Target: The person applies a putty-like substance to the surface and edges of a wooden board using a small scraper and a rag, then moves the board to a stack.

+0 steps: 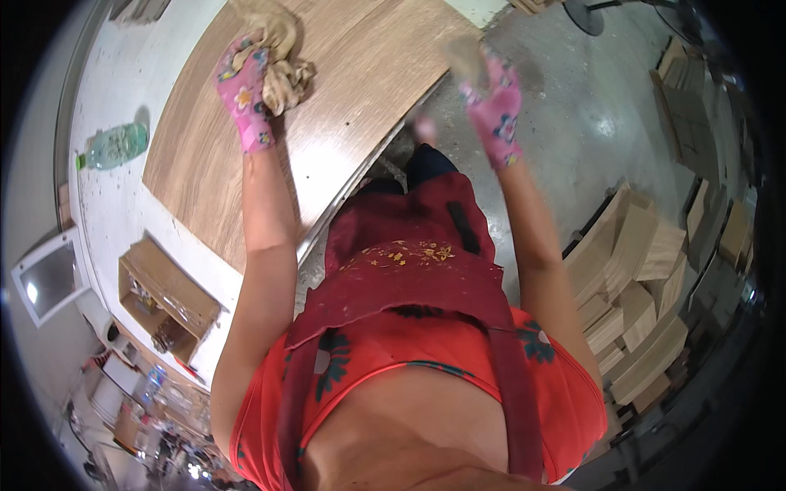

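Note:
My left hand (246, 90), in a pink flowered glove, is closed on a crumpled tan cloth (282, 82). The cloth rests on a large wood-grain panel (368, 65) with a few small dark holes. Off the panel's right edge, above the floor, is my right hand (498, 110) in a matching glove. Its fingers are closed around a small flat grey-tan piece (465, 59), too blurred to name, whose tip lies near the panel's far right corner.
The panel lies on a white table (115, 196). A green-capped plastic bottle (117, 146) and an open cardboard box (168, 286) of small items lie left of it. Stacked wood-grain boards (630, 278) cover the floor at right. A black metal base (585, 16) stands beyond.

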A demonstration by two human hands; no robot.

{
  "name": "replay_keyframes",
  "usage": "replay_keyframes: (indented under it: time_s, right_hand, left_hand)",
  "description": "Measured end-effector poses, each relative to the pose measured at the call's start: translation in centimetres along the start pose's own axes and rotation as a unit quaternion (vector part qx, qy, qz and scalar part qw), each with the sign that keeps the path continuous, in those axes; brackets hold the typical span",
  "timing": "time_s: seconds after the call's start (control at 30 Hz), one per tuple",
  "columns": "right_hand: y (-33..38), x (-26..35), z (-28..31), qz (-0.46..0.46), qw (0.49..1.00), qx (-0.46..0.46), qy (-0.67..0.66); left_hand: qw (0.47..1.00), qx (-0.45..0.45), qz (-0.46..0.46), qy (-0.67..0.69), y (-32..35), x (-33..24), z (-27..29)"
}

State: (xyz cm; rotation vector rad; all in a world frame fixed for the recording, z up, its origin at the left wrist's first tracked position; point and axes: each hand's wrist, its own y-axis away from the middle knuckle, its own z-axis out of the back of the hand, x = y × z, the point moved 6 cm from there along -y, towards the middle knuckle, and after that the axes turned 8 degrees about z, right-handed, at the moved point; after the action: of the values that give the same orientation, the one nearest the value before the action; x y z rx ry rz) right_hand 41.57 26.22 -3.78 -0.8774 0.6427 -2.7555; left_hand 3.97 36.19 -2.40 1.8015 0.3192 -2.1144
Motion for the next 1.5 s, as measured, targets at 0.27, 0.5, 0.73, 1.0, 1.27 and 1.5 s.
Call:
replay_keyframes:
  time_s: [0.27,0.5,0.73,1.0,1.27,1.5]
  right_hand:
    - [11.2,18.0,-3.6,0.163,0.886,0.375,-0.217]
    - [1.6,5.2,1.7,0.136,0.982,0.114,0.06]
    - [8.0,17.8,-1.5,0.394,0.893,0.219,-0.011]
    - [17.4,37.3,-9.9,0.515,0.752,0.348,-0.219]
    - [13.3,24.4,-8.0,0.341,0.796,0.4,-0.301]
    - [-3.2,-0.7,4.3,0.298,0.876,0.263,0.273]
  left_hand:
    - [0.962,0.058,0.155,0.218,0.0,3.7,-1.1]
    - [0.988,0.08,-0.107,-0.072,4.6,1.5,12.6]
    - [0.959,-0.06,-0.217,-0.169,8.7,4.0,15.6]
    - [0.948,-0.04,-0.256,-0.186,9.3,0.9,14.5]
    - [0.964,-0.01,-0.222,-0.145,8.3,3.1,14.6]
    - [0.971,0.019,-0.207,-0.117,8.7,2.1,14.8]
